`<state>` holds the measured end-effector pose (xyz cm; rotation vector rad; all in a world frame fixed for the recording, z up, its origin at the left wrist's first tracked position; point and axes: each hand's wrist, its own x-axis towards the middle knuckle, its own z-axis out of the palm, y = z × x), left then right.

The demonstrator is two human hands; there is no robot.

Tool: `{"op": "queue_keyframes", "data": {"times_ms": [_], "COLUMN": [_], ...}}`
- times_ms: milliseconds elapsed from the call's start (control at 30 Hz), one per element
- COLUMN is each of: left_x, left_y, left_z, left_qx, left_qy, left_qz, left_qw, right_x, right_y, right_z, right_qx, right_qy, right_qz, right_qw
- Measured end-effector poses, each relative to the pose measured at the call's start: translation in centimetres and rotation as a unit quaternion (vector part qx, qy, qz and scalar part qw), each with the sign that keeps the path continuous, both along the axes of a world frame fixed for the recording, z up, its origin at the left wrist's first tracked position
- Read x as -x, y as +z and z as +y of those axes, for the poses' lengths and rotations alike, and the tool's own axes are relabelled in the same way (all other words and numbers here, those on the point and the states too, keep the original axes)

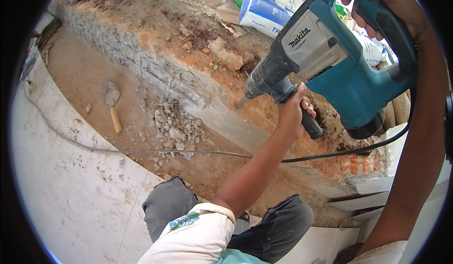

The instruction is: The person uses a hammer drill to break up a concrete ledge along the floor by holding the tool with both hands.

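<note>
From my end I see both hands clamped on one tool, a teal and grey demolition hammer (325,51), and set well apart along it. The left hand (293,110) is wrapped around the black side handle (312,125) near the hammer's nose, with the handle's end sticking out below the fingers. The right hand (398,2) grips the rear handle (394,35) at the upper right; I cannot tell whether a finger presses the trigger.

The hammer slants down to the left over the masonry ledge (207,85), its short bit (241,101) aimed at the broken reddish face. Whether the tip touches it, I cannot make out.

A cord (349,151) curves down from the tool's rear, passes behind the left forearm and goes on leftward across the floor. Below the ledge I have a heap of grey rubble (172,125) on brown dirt, and farther left a trowel (112,94) with a wooden handle lies flat. Pale tiles (85,184) border the dirt nearer the person's dark-trousered knees (283,224). Behind the hammer, blue and white bags (269,7) rest on the rough ground beyond the ledge.
</note>
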<state>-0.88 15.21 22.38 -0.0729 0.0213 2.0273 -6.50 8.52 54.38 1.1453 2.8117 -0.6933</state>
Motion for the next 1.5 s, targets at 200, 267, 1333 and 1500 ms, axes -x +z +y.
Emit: {"op": "queue_keyframes", "data": {"times_ms": [200, 267, 1333, 1500], "left_x": [-0.4, -0.5, -1.1, -0.6], "left_y": [0.3, 0.0, -0.1, 0.0], "left_z": [0.2, 0.5, 1.1, 0.7], "left_qx": [0.006, 0.007, 0.04, 0.043], "left_qy": [-0.008, -0.008, -0.002, -0.009], "left_qz": [0.001, -0.004, 0.037, 0.023], "left_qw": [1.0, 1.0, 0.999, 0.999], "right_x": [-0.9, -1.3, -2.8, -2.1], "right_y": [-0.2, -0.1, -0.4, -0.5], "right_z": [1.4, 1.8, 5.3, 5.6], "right_qx": [-0.008, -0.011, 0.007, -0.002], "right_qy": [0.021, 0.026, 0.051, 0.036], "right_qz": [0.016, 0.023, 0.041, 0.032], "right_qw": [1.0, 0.999, 0.998, 0.999]}}
